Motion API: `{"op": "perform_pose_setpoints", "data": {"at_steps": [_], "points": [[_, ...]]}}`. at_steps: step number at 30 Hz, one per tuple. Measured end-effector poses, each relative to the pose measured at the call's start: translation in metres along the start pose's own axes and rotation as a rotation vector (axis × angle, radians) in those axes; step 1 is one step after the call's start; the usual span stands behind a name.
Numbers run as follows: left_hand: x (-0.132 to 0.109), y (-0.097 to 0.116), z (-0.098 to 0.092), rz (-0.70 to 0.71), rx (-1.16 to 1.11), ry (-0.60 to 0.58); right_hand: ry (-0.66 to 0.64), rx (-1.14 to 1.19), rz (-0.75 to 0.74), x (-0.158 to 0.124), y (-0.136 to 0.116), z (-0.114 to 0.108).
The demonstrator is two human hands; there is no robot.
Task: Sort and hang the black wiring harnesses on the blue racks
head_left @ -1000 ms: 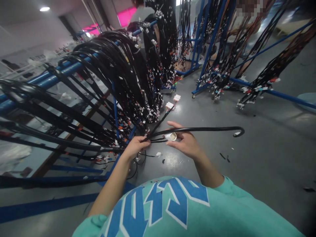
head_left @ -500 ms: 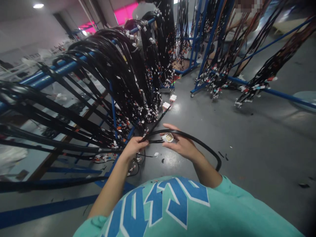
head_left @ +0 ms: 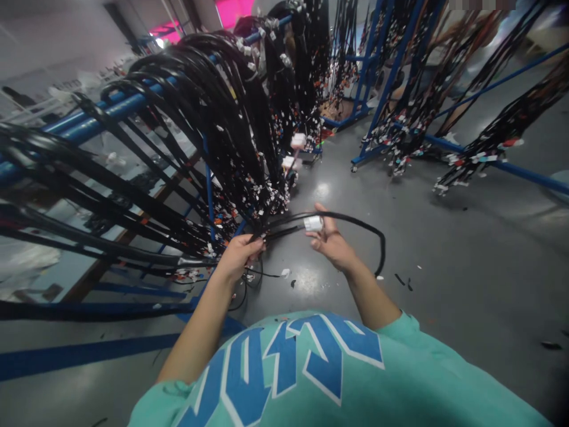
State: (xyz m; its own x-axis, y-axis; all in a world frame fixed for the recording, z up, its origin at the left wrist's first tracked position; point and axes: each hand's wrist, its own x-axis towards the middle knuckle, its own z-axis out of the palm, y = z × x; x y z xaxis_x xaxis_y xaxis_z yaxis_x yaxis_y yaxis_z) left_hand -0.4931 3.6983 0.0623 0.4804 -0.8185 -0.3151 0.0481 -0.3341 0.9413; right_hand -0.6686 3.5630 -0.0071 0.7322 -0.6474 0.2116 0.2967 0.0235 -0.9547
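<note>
- Left hand [head_left: 237, 256] closed around a bunch of thin black wires [head_left: 278, 228], just below the rack [head_left: 111, 112].
- Right hand [head_left: 331, 240] pinches a white connector [head_left: 313, 223] between its fingertips.
- A black cable [head_left: 364, 228] arcs over the right hand and drops beside the wrist; its end is too small to make out.
- Wires run back into the hanging harnesses [head_left: 231, 136]; where they join is hidden.
- Grey floor [head_left: 444, 267] below, with blurred scraps.

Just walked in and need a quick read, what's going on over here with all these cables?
A person in a teal shirt holds one black wire harness in both hands. The left hand grips the bundled wires, and the right hand pinches a white connector while the cable loops off to the right. Many more harnesses hang over the blue rack alongside.
</note>
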Motion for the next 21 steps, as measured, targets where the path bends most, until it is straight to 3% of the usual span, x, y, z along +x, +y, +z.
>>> {"op": "perform_pose_setpoints", "data": {"at_steps": [3,5,7,9,13,16,21], "points": [[-0.006,0.012,0.002,0.066,-0.149,0.044,0.014,0.098,0.3,-0.007,0.044,-0.006],[-0.009,0.019,0.002,0.105,-0.219,0.069,-0.033,0.211,0.47,-0.02,0.065,0.003],[-0.01,0.022,0.002,0.141,-0.26,0.094,-0.181,0.414,0.569,-0.034,0.073,0.019],[-0.01,0.022,0.001,0.177,-0.288,0.121,-0.267,0.587,0.572,-0.041,0.067,0.036],[-0.009,0.016,-0.002,0.187,-0.318,0.163,-0.109,0.522,0.353,-0.032,0.032,0.051],[-0.007,0.012,-0.003,0.159,-0.327,0.177,-0.057,0.204,0.109,-0.023,0.002,0.047],[-0.005,0.007,-0.003,0.156,-0.307,0.195,-0.092,-0.268,-0.32,-0.021,-0.03,0.047]]}}
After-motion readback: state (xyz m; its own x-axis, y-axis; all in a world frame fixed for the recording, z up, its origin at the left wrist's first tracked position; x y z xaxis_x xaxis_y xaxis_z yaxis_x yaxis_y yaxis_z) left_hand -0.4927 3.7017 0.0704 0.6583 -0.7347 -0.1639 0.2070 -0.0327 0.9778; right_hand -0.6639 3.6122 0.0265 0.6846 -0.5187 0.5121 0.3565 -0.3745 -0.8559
